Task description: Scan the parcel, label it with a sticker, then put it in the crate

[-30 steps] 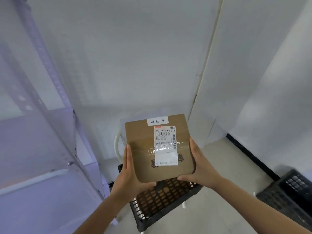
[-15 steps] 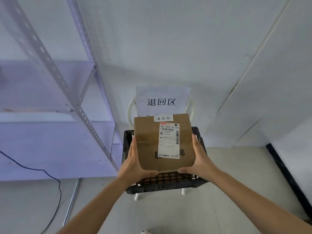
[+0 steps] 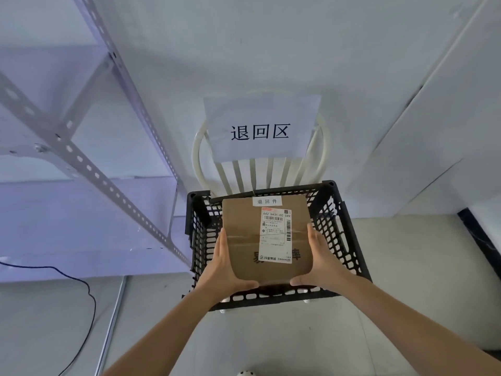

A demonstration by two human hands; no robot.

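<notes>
Left hand and right hand are gripping the parcel by its sides, holding it level over the crate for lowering.

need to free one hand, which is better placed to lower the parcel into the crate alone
Neither clearly: the left hand and right hand grip opposite sides of the parcel evenly, centred over the crate.

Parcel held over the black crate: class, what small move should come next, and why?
Probably lower the parcel straight down into the crate and let go. Left hand and right hand hold its sides above the opening, and the white sticker is already on.
</notes>
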